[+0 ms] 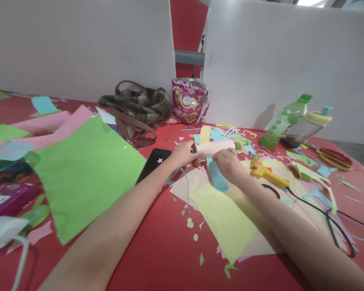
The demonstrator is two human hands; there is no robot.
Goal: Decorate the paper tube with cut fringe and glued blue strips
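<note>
Both hands are on a pale paper tube (218, 147) lying crosswise above the table. My left hand (183, 154) grips its left end, where a dark opening shows. My right hand (229, 163) holds the tube from below and in front near its right end, fingers closed. A rounded yellow paper piece (205, 135) stands up behind the tube, and a blue paper strip (217, 176) hangs down in front of it. Something green (238, 145) shows at the tube's right end. Yellow paper sheets (224, 214) lie beneath the hands.
A yellow hot glue gun (268, 173) with a black cord lies to the right. Scissors (333, 157), a green bottle (283, 123) and a tilted clear cup (306, 129) are beyond. At left are a phone (153, 161), a green sheet (87, 173) and a plaid bag (139, 103).
</note>
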